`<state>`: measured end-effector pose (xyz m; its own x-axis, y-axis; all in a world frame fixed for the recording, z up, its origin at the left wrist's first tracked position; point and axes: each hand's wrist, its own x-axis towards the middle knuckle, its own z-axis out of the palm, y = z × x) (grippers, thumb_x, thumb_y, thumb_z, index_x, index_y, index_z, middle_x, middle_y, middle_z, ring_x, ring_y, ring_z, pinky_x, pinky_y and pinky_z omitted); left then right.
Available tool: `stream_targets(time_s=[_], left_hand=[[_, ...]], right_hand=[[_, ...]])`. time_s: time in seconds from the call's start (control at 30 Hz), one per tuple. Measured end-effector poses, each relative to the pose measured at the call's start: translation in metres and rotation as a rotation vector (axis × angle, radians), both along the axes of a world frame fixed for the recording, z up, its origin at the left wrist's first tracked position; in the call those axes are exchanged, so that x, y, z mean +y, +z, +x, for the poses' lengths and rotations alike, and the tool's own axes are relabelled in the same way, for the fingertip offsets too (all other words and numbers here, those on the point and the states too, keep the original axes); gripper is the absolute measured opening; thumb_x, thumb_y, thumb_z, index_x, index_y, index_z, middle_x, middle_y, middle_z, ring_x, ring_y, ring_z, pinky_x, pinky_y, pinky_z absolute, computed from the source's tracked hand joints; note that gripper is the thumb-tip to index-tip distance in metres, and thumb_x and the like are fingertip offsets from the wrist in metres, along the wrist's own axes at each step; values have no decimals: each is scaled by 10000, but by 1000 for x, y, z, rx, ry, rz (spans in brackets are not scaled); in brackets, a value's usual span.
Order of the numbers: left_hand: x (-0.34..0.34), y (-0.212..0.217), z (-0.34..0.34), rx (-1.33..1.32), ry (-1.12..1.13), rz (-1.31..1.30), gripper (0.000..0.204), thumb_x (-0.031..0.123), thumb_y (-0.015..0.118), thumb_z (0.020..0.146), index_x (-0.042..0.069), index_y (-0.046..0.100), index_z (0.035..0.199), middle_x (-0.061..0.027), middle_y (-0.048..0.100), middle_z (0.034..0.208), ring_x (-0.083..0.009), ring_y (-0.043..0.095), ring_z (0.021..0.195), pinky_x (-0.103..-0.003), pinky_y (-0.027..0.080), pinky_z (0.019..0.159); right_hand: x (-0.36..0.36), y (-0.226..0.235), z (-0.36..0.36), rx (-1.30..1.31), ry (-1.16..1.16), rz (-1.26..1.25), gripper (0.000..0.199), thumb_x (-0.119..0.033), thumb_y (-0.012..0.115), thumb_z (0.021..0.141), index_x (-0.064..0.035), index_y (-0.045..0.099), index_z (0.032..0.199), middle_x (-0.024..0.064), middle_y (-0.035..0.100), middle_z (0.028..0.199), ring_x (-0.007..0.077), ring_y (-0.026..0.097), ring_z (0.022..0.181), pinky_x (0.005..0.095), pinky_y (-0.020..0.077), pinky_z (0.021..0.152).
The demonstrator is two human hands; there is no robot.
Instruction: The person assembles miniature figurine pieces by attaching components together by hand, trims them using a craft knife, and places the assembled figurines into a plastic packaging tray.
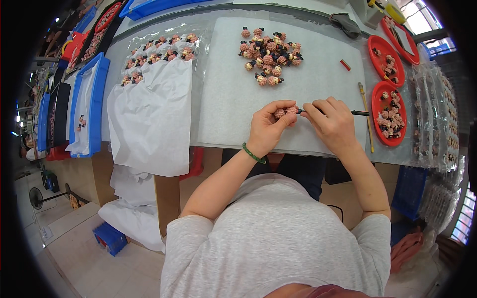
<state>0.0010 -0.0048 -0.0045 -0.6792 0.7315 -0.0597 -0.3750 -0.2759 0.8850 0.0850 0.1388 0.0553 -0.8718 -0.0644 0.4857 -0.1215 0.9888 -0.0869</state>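
Observation:
Over the near edge of the white sheet (223, 99), my left hand (265, 128) pinches a small pink figurine (279, 113) with a knobbly surface and a dark part. My right hand (334, 124) grips a thin dark-handled brush (360, 113), its handle pointing right. Its tip meets or nearly meets the figurine; fingers hide the exact contact. Farther away on the sheet lies a loose pile of similar figurines (268, 58), pink and cream with black parts. A second slim brush (367, 119) with a yellowish handle rests right of my right hand.
Red plates (389, 140) with more figurine pieces stand at the right, beside stacked clear plastic trays (432, 114). A small red stick (345, 65) lies on the sheet. Left are bagged rows of figurines (161, 54), white paper (149, 114) and a blue tray (101, 104). A grey cloth (345, 25) lies at the back.

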Motion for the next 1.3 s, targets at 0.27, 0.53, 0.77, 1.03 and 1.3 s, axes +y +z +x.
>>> stream_targets(time_s=[0.27,0.53,0.77,1.03,1.3], left_hand=[[0,2,0,1,6,-5,259,23,596,813,-30,561,1064,-51,603,897,-87,573,783,-220,502,710],[0,1,0,-7,7,0,250,18,596,810,-37,563,1052,-51,601,885,-88,571,770,-222,503,703],[1,3,0,-14,12,-4,245,15,595,810,-38,564,1048,-51,602,885,-85,570,770,-221,503,702],[0,3,0,8,9,-5,247,16,597,809,-33,566,1049,-50,605,888,-84,572,775,-219,501,709],[0,2,0,-5,7,-7,251,20,600,808,-33,565,1050,-52,606,893,-85,572,778,-220,501,710]], right_hand=[[0,0,-1,3,12,12,210,-144,703,657,-75,595,823,14,559,727,175,518,625,305,395,537],[0,1,-1,-3,30,13,195,-129,700,660,-77,590,812,11,555,716,171,513,612,301,391,525],[0,1,0,4,28,12,198,-129,702,657,-76,592,813,8,557,715,167,513,606,296,387,517],[0,-1,0,4,11,6,209,-128,706,656,-76,600,829,8,567,726,167,519,614,294,390,522],[-1,1,0,-11,29,12,196,-122,702,656,-75,594,813,8,567,726,170,519,613,295,392,523]])
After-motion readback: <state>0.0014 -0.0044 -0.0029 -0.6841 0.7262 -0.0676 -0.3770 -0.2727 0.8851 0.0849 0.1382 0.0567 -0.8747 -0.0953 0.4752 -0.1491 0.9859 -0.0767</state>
